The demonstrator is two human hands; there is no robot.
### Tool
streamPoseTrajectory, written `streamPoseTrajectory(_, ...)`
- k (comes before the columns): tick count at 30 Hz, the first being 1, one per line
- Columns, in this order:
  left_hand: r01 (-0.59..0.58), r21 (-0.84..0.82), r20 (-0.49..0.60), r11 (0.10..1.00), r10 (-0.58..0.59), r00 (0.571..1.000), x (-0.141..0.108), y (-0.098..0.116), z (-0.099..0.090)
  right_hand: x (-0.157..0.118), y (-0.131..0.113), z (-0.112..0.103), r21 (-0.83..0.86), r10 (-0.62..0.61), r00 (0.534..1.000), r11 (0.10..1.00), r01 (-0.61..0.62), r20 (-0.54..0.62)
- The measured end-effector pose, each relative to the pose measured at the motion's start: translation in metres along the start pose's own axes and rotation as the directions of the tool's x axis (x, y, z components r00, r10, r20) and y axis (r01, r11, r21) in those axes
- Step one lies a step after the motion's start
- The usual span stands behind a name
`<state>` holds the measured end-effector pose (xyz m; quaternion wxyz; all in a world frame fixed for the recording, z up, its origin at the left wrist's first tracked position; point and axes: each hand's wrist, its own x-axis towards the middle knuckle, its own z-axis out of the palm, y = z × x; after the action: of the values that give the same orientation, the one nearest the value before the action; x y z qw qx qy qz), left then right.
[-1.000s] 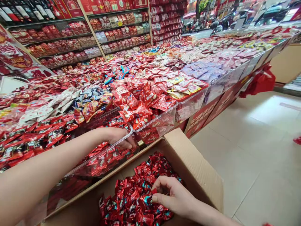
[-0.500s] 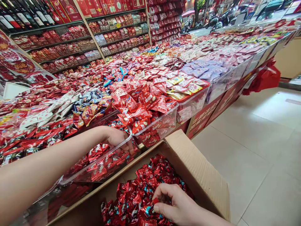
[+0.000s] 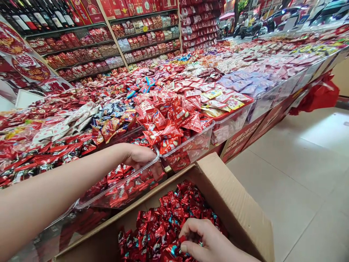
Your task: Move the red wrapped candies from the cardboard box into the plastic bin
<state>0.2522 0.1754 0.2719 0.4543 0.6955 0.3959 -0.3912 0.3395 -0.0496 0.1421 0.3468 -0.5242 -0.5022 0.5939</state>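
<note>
My left hand point(image 3: 141, 156) reaches into a clear plastic bin point(image 3: 109, 193) partly filled with red-wrapped candies point(image 3: 120, 173). Its fingers point down inside the front wall, seem loosely apart, and show blurred through the plastic; I see nothing held in them. Below, an open cardboard box point(image 3: 233, 203) contains a heap of shiny red wrapped candies point(image 3: 160, 222), some with blue patches. Low over that heap, my right hand point(image 3: 207, 238) has thumb and forefinger pinched on a red wrapped candy point(image 3: 182, 240). The other fingers curl behind.
Next to the left hand's bin stands another clear bin point(image 3: 188, 151), piled with red triangular packets. Many candy bins stretch back and right. Shelves of packets point(image 3: 147, 36) and wine bottles point(image 3: 38, 16) line the back. Tiled floor point(image 3: 294, 174) lies to the right.
The whole view has shifted, so everything appears a little further right. Both hands stay in nearly the same places, the left in the bin and the right pinching over the box.
</note>
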Motion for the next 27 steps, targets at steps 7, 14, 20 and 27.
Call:
streamPoseTrajectory(7, -0.091, 0.132, -0.01, 0.987, 0.093, 0.996, 0.009, -0.007, -0.005, 0.003, 0.005, 0.002, -0.004, -0.007, 1.0, 1.0, 0.007, 0.019)
streamPoseTrajectory(14, 0.009, 0.194, 0.118, 0.981, -0.033, 0.992, 0.02, -0.017, -0.012, 0.005, 0.02, 0.005, -0.003, -0.017, 1.0, 1.0, 0.017, 0.009)
streamPoseTrajectory(20, 0.055, 0.131, 0.13, 0.99, -0.072, 0.989, 0.019, -0.021, -0.008, 0.005, 0.019, 0.005, 0.021, -0.032, 0.998, 0.999, 0.03, 0.052)
streamPoseTrajectory(27, 0.128, 0.108, 0.142, 0.986, -0.142, 0.98, 0.023, -0.016, -0.005, 0.008, 0.018, 0.004, 0.03, -0.019, 0.994, 0.999, 0.016, 0.104)
